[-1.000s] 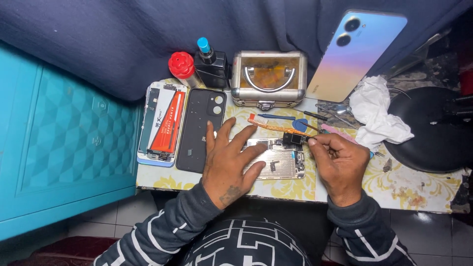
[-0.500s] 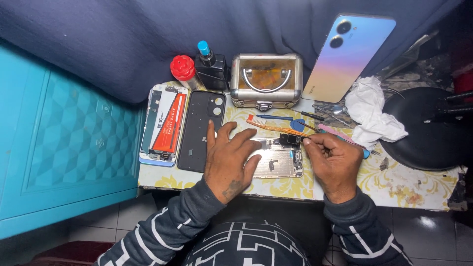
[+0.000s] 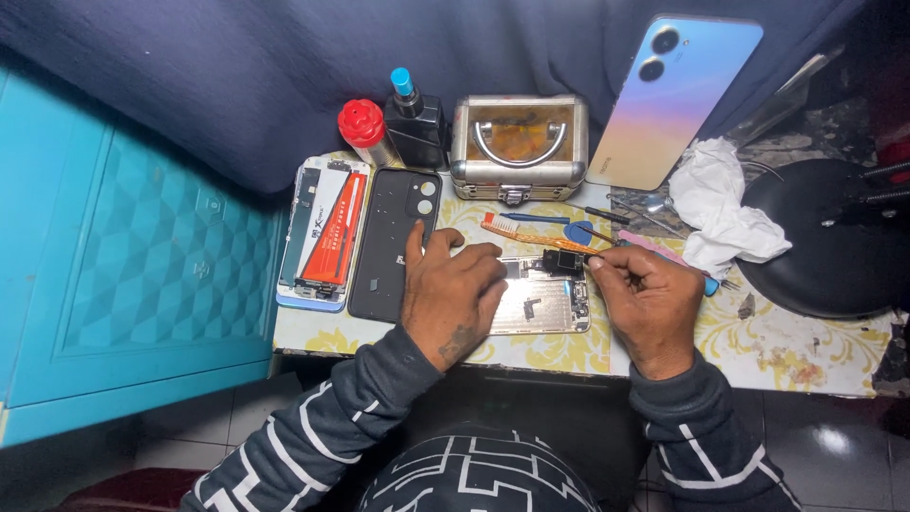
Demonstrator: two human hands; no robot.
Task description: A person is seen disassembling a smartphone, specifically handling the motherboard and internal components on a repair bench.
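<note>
An opened phone frame (image 3: 542, 301) with bare inner parts lies on the small table. My left hand (image 3: 452, 292) rests flat on its left side, fingers spread and pressing it down. My right hand (image 3: 647, 301) sits at its right edge, fingers pinched on a small black component (image 3: 563, 262) held over the frame's top right corner. An orange toothbrush (image 3: 531, 237) lies just beyond the frame. A pink tool with a blue end (image 3: 675, 260) lies partly under my right hand.
A black back cover (image 3: 392, 239) and an opened phone with an orange-and-white battery (image 3: 327, 232) lie left. Behind stand a red-capped bottle (image 3: 361, 127), a black bottle with blue cap (image 3: 413, 118), a metal case (image 3: 518, 148), a leaning phone back (image 3: 669, 95). White tissue (image 3: 722, 207), black lamp base (image 3: 823, 237) right.
My right hand has shifted slightly left with the small black component, which now shows over the frame's top right corner. My left hand stays on the frame.
</note>
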